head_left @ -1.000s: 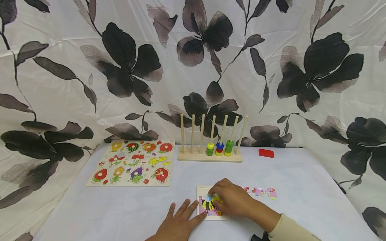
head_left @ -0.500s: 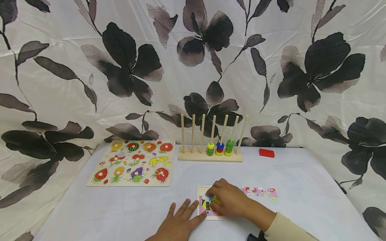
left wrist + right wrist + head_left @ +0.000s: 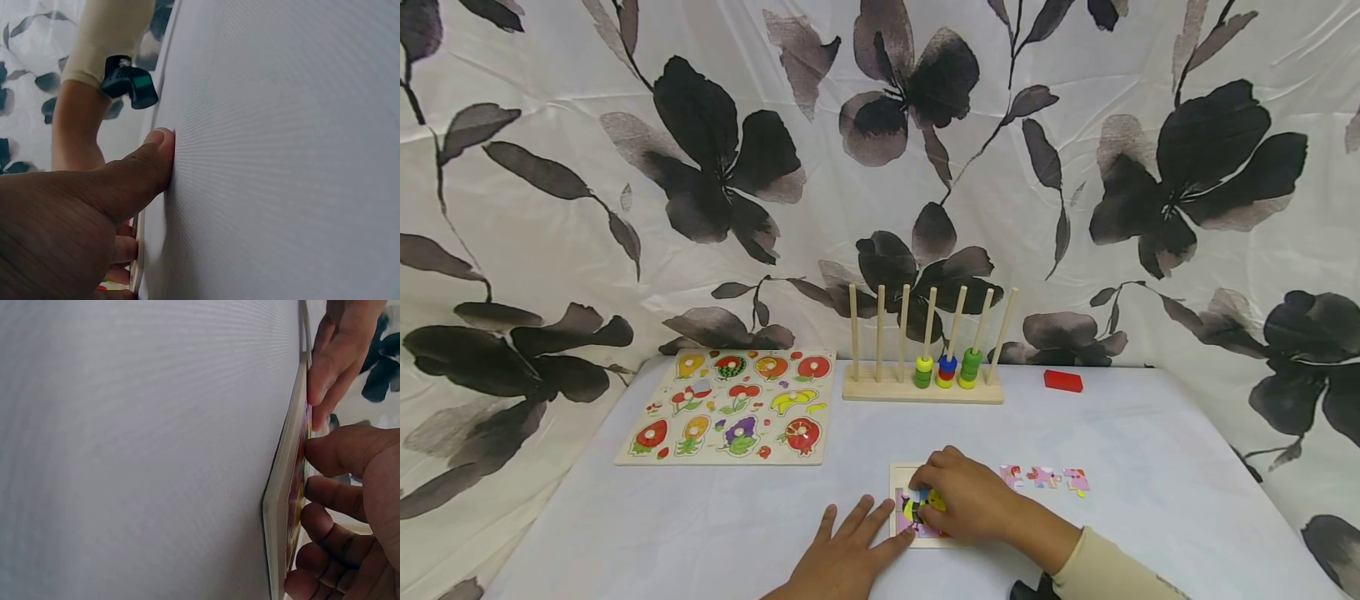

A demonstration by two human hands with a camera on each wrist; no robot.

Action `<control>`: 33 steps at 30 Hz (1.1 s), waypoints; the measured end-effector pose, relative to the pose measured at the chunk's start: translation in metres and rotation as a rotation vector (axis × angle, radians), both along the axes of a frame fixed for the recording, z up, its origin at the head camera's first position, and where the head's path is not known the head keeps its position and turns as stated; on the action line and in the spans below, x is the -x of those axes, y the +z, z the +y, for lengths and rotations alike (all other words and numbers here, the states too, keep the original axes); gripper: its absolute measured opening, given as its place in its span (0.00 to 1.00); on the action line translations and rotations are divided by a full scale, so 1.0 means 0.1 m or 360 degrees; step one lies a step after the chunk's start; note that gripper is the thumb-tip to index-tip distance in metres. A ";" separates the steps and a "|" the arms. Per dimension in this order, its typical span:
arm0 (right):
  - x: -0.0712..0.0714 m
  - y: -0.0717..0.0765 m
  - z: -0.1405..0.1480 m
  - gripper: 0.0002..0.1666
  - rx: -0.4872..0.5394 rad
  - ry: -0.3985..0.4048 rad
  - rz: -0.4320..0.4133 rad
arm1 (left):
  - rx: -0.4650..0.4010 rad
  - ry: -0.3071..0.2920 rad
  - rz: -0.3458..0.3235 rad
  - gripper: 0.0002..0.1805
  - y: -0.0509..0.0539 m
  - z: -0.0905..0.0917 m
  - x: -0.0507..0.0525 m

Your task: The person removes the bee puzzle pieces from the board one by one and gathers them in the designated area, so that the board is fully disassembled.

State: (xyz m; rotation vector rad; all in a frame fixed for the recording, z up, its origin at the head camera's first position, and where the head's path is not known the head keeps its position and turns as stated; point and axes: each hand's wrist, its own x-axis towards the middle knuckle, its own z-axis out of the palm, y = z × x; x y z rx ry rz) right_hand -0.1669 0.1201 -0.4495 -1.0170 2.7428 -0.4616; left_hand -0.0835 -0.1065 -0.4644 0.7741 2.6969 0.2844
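A small jigsaw puzzle (image 3: pixel 911 507) with a bee picture lies in a pale wooden frame at the front of the table. My left hand (image 3: pixel 846 550) rests with spread, straight fingers, its fingertips and thumb at the frame's left side. Over the frame's right half, my right hand (image 3: pixel 966 496) grips a puzzle piece with bent fingers and thumb; the hand mostly hides that piece. The right wrist view shows the thumb and fingertips (image 3: pixel 315 450) low against the picture surface of the puzzle (image 3: pixel 294 494). Loose pink jigsaw pieces (image 3: pixel 1042 477) lie right of the frame.
A fruit peg puzzle board (image 3: pixel 752 408) lies at the back left. Beside it stands a wooden bead rack (image 3: pixel 922 392) with upright pegs and coloured rings. A red block (image 3: pixel 1063 382) sits at the back right. Behind the table hangs a floral cloth (image 3: pixel 880 192).
My right hand has shifted slightly left over the puzzle, uncovering more of the leftmost loose piece. The left hand stays in place.
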 end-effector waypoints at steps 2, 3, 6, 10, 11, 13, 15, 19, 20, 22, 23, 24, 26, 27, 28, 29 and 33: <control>0.00 0.00 0.00 0.17 -0.0004 0.0000 -0.0002 | 0.0000 -0.0005 0.0004 0.51 0.00 0.00 0.00; 0.00 -0.01 -0.01 0.17 -0.0004 0.0002 -0.0001 | 0.0000 -0.0008 0.0005 0.51 0.00 0.00 0.00; 0.00 -0.01 -0.01 0.16 0.0002 0.0004 0.0002 | -0.0003 -0.0014 0.0014 0.50 0.00 0.00 0.00; 0.00 -0.02 -0.01 0.15 0.0017 0.0004 0.0005 | -0.0009 -0.0017 0.0027 0.50 0.00 0.00 -0.01; 0.00 -0.02 0.00 0.15 0.0018 0.0003 0.0005 | -0.0009 -0.0018 0.0028 0.50 0.00 0.00 -0.01; 0.00 -0.02 0.00 0.15 0.0020 0.0002 0.0002 | -0.0006 -0.0016 0.0028 0.50 0.00 0.00 -0.01; 0.00 -0.02 0.00 0.15 0.0021 0.0000 -0.0002 | -0.0004 -0.0012 0.0020 0.50 0.00 0.00 -0.01; 0.00 -0.02 0.00 0.16 0.0018 -0.0006 0.0002 | 0.0003 -0.0011 0.0001 0.50 0.01 0.00 0.00; 0.00 -0.02 -0.01 0.16 0.0016 -0.0007 0.0005 | 0.0005 -0.0010 -0.0003 0.50 0.01 0.01 0.00; 0.00 -0.02 -0.01 0.16 0.0014 -0.0010 0.0008 | 0.0008 -0.0006 -0.0016 0.51 0.02 0.01 0.01; 0.00 -0.02 -0.01 0.17 0.0013 -0.0011 0.0009 | 0.0011 0.0000 -0.0024 0.51 0.03 0.01 0.01; 0.00 -0.02 -0.01 0.17 0.0012 -0.0013 0.0008 | 0.0013 0.0005 -0.0033 0.50 0.03 0.02 0.01; 0.00 -0.02 -0.02 0.17 0.0011 -0.0018 0.0005 | 0.0014 0.0017 -0.0050 0.50 0.04 0.02 0.01; 0.00 -0.02 -0.02 0.17 0.0011 -0.0020 0.0006 | 0.0013 0.0020 -0.0057 0.50 0.04 0.02 0.00; 0.00 -0.01 -0.02 0.17 0.0012 -0.0021 0.0010 | 0.0012 0.0023 -0.0061 0.51 0.04 0.02 0.00; 0.00 -0.01 -0.02 0.17 0.0013 -0.0022 0.0014 | 0.0011 0.0023 -0.0061 0.51 0.04 0.02 0.00; -0.01 -0.01 -0.03 0.17 0.0026 -0.0023 0.0024 | 0.0005 0.0023 -0.0055 0.51 0.04 0.02 0.00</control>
